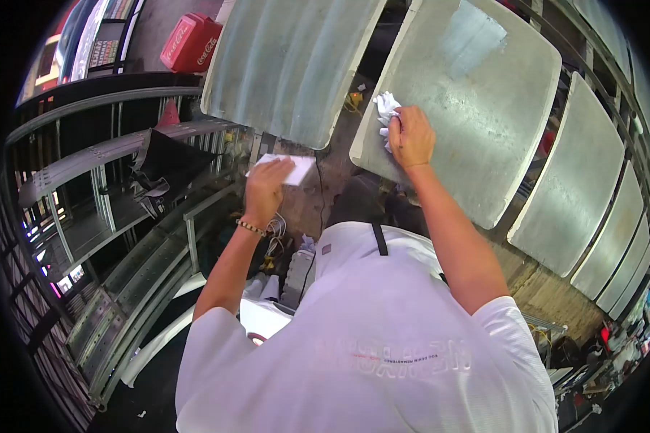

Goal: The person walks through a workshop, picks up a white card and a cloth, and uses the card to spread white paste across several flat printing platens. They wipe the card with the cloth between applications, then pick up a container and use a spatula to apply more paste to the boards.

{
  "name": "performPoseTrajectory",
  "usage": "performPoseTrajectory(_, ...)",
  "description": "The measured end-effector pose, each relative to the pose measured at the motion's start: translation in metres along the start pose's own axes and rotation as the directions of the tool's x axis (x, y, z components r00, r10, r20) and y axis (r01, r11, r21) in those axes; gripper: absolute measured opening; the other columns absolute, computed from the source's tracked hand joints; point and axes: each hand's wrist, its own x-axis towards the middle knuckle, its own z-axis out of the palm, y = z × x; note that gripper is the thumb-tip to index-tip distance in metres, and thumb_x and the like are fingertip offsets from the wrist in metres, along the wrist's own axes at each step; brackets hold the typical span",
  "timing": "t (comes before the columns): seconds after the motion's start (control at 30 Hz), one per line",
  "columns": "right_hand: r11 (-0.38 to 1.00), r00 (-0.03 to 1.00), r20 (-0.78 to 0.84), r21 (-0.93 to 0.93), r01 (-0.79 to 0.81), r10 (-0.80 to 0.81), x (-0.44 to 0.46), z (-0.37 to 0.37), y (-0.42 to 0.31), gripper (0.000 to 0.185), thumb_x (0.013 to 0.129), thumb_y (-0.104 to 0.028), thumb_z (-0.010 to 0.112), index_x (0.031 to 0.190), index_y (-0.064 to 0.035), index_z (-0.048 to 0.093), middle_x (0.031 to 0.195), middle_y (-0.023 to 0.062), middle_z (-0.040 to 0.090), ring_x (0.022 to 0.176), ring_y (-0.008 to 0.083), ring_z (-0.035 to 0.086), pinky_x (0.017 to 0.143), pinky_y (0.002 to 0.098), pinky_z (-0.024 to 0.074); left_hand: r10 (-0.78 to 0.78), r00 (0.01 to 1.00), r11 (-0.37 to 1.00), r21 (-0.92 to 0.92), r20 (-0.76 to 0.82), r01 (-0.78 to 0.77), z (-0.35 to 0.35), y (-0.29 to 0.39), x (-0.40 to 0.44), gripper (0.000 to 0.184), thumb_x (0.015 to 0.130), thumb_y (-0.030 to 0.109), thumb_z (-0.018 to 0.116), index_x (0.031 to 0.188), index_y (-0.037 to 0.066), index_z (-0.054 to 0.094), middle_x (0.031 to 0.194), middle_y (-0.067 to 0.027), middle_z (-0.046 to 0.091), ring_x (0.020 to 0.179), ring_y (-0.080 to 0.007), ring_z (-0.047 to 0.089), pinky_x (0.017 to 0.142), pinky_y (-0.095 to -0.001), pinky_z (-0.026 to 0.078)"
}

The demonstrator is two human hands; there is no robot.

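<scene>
My right hand (412,137) is closed round a crumpled white paper wipe (386,108), close to the left edge of a large grey metal panel (484,108). Part of the wipe sticks out past the fingertips. A smeared, lighter patch shows on the panel's upper part. To the left, my left hand (266,186) grips a flat white rectangular pad (297,170), its fingers lying over the near side. Whether the pad is a stack of paper or one piece cannot be made out. It is just below the corner of a second grey panel (289,65).
More grey panels (574,177) run in a row to the right. Metal frames and rails (87,166) fill the left, with black cloth (170,162) over them. A red Coca-Cola box (191,43) stands at upper left. Cables (275,242) lie below my left hand.
</scene>
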Motion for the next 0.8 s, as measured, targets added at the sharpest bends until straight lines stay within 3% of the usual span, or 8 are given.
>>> performPoseTrajectory(0.17,0.999,0.999,0.003,-0.011,0.039,-0.039,0.000,-0.002,0.001,0.012,0.083,-0.017,0.061,0.092,-0.0085,0.064,0.086,0.0107,0.059,0.082,0.0326,0.059,0.069,0.0451,0.0473,0.024,0.988,1.000,-0.004,-0.152,-0.025,-0.008,-0.010,0.137,0.035,0.081,-0.004,0.055,0.110,0.006,0.071,0.112,-0.0141,0.072,0.099,-0.0352,0.066,0.089,-0.0454,0.051)
performPoseTrajectory(0.37,1.000,1.000,0.027,0.005,0.007,-0.007,0.002,-0.006,-0.004,0.011,0.082,-0.015,0.063,0.091,-0.0079,0.063,0.085,0.0117,0.059,0.080,0.0328,0.060,0.068,0.0442,0.0476,0.317,0.923,0.947,0.128,-0.219,-0.295,0.027,-0.068,0.412,0.040,0.083,0.002,0.055,0.120,0.012,0.068,0.115,-0.0178,0.069,0.103,-0.0376,0.065,0.096,-0.0453,0.049)
performPoseTrajectory(0.43,1.000,1.000,0.027,-0.009,-0.005,0.005,0.004,-0.007,-0.005,0.011,0.081,-0.014,0.064,0.091,-0.0078,0.063,0.085,0.0116,0.059,0.079,0.0326,0.060,0.067,0.0439,0.0476,0.200,0.932,0.979,0.096,-0.302,-0.179,0.057,-0.096,0.485,0.031,0.089,0.015,0.052,0.109,0.010,0.075,0.106,-0.0226,0.070,0.102,-0.0389,0.067,0.091,-0.0477,0.052)
performPoseTrajectory(0.5,1.000,1.000,0.017,0.008,-0.007,0.007,0.004,-0.003,-0.002,0.011,0.081,-0.013,0.064,0.091,-0.0080,0.063,0.083,0.0112,0.058,0.078,0.0322,0.060,0.065,0.0438,0.0474,0.105,0.986,0.993,0.060,-0.130,-0.098,0.048,-0.092,0.523,0.030,0.088,0.014,0.052,0.107,0.010,0.075,0.107,-0.0222,0.070,0.104,-0.0384,0.066,0.091,-0.0472,0.052)
performPoseTrajectory(0.6,0.999,0.998,0.035,0.006,-0.051,0.051,0.000,-0.002,-0.003,0.012,0.081,-0.013,0.064,0.091,-0.0083,0.064,0.082,0.0109,0.058,0.077,0.0320,0.060,0.065,0.0434,0.0479,0.178,0.983,0.982,0.073,-0.034,-0.175,0.052,-0.096,0.508,0.032,0.088,0.014,0.051,0.110,0.011,0.074,0.110,-0.0208,0.070,0.106,-0.0372,0.066,0.093,-0.0464,0.052)
performPoseTrajectory(0.67,0.998,0.997,0.036,-0.004,-0.063,0.063,0.008,-0.002,-0.004,0.012,0.081,-0.013,0.063,0.091,-0.0083,0.064,0.082,0.0108,0.058,0.078,0.0319,0.060,0.065,0.0432,0.0482,0.138,0.988,0.972,0.180,0.077,-0.150,0.043,-0.095,0.470,0.040,0.082,0.003,0.057,0.118,0.011,0.070,0.120,-0.0149,0.068,0.108,-0.0355,0.065,0.099,-0.0434,0.048)
performPoseTrajectory(0.73,0.998,0.997,0.037,-0.009,-0.063,0.063,0.003,-0.003,-0.006,0.012,0.081,-0.013,0.063,0.091,-0.0081,0.063,0.083,0.0106,0.058,0.079,0.0315,0.060,0.066,0.0426,0.0485,0.231,0.969,0.969,0.075,0.084,-0.237,0.038,-0.092,0.393,0.041,0.078,0.001,0.060,0.116,0.013,0.072,0.121,-0.0123,0.069,0.111,-0.0329,0.065,0.099,-0.0428,0.048)
performPoseTrajectory(0.8,0.999,0.998,0.034,-0.011,-0.049,0.049,0.005,-0.003,-0.007,0.012,0.081,-0.014,0.063,0.091,-0.0082,0.063,0.083,0.0106,0.058,0.079,0.0316,0.060,0.066,0.0428,0.0484,0.282,0.958,0.959,-0.008,-0.050,-0.282,0.039,-0.092,0.293,0.038,0.076,0.004,0.063,0.112,0.011,0.071,0.112,-0.0132,0.071,0.107,-0.0325,0.066,0.094,-0.0449,0.048)
